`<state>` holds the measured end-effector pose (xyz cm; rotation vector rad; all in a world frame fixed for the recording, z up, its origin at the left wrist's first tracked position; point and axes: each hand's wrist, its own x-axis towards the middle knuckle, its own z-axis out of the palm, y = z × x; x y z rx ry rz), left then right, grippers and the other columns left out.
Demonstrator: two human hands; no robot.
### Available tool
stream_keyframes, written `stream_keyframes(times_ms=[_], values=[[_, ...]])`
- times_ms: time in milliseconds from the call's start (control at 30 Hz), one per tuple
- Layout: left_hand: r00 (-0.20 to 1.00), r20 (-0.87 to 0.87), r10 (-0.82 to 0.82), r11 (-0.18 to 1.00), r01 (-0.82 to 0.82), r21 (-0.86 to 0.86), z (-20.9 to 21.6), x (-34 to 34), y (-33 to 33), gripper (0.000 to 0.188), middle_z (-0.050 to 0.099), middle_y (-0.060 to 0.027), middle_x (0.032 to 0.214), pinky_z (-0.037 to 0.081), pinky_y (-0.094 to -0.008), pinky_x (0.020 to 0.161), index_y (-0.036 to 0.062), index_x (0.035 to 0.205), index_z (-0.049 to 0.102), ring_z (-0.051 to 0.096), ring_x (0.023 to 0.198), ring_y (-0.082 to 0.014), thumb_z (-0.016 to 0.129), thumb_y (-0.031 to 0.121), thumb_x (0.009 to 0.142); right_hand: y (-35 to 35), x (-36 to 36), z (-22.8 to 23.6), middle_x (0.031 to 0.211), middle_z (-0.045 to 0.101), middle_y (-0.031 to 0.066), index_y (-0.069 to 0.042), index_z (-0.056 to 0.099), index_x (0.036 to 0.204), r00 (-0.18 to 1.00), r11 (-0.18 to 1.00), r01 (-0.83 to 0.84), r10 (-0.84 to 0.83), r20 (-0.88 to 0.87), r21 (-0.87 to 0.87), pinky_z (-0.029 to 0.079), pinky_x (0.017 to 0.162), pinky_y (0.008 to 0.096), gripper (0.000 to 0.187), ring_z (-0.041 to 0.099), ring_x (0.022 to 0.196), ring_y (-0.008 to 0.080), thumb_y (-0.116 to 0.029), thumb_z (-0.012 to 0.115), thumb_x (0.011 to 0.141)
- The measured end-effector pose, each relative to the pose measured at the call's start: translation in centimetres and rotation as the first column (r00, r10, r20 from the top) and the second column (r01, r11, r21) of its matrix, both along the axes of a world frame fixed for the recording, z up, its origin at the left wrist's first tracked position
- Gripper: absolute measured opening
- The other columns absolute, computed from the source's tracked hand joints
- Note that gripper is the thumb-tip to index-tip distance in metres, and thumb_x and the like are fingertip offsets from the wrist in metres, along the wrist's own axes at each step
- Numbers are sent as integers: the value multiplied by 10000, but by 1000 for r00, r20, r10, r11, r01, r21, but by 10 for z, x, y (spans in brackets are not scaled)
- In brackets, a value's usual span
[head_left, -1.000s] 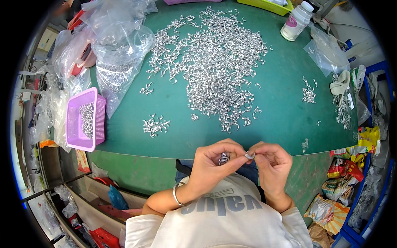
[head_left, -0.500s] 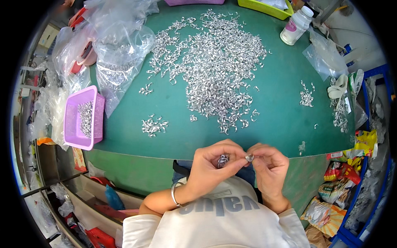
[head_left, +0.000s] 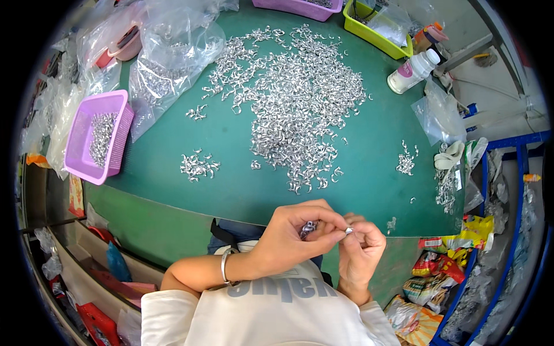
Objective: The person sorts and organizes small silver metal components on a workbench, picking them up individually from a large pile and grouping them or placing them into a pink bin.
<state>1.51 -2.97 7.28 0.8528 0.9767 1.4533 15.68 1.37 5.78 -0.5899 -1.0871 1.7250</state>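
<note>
Just off the table's near edge, my two hands meet at a small, shiny curved metal piece point(head_left: 348, 230). My left hand point(head_left: 288, 236) pinches it between thumb and forefinger, and several more such pieces point(head_left: 307, 229) lie in the curl of its palm. On the other side, my right hand point(head_left: 360, 248) has its thumb and fingertips closed at the same piece, covering part of it. A large heap of silvery curved metal pieces point(head_left: 294, 109) spreads over the green tabletop point(head_left: 242, 199) beyond my hands.
Small piles of pieces sit at left point(head_left: 199, 165) and right point(head_left: 406, 160). A purple basket point(head_left: 124, 109) holding pieces and a clear plastic bag point(head_left: 150, 86) stand left. Far right are a green tray point(head_left: 375, 39) and a white bottle point(head_left: 412, 72). Blue shelving point(head_left: 508, 230) flanks the right.
The whole view has shifted and turned slightly, showing more of the far right. My hands stay together at the metal piece, which now shows a smaller part of itself.
</note>
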Motion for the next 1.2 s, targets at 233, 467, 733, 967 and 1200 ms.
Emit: stream_keyframes(times_ms=[233,467,733,967,1200], values=[[999,27,-17,1000,17,9,4,0,1,155,505,0,741,281,-196,517,-9,909,645,341,569,-32,626,-39,759,-2,0,1,849,596,140,43,581,883,999,998,36,-38,23,60,436,711,308,128,539,793,214,63,607,759],[997,35,-65,997,66,-35,8,-5,0,125,519,-1,752,287,-191,506,-12,899,647,366,582,-23,618,-16,777,-4,-1,3,851,587,147,33,568,882,998,995,39,-43,47,89,448,673,289,127,532,773,203,28,624,768],[986,128,-111,990,121,-73,7,-6,1,124,544,-11,762,323,-194,547,-16,899,645,434,647,-35,615,-15,778,-6,-1,6,838,576,128,23,550,873,1000,1000,5,-5,20,18,443,619,279,110,515,748,189,-15,615,793],[978,167,-121,987,136,-80,6,-6,1,122,575,-46,791,363,-198,580,-24,897,639,524,709,-74,608,-23,779,-5,0,11,842,576,121,15,548,876,997,990,-73,70,-31,-124,436,617,277,107,511,734,186,-38,608,805],[977,177,-122,986,139,-87,6,-7,1,125,571,-44,787,370,-201,593,-25,903,639,519,704,-71,612,-19,780,-4,1,13,835,567,115,14,546,878,991,968,-122,106,-85,-219,434,618,264,109,512,736,179,-48,607,811]])
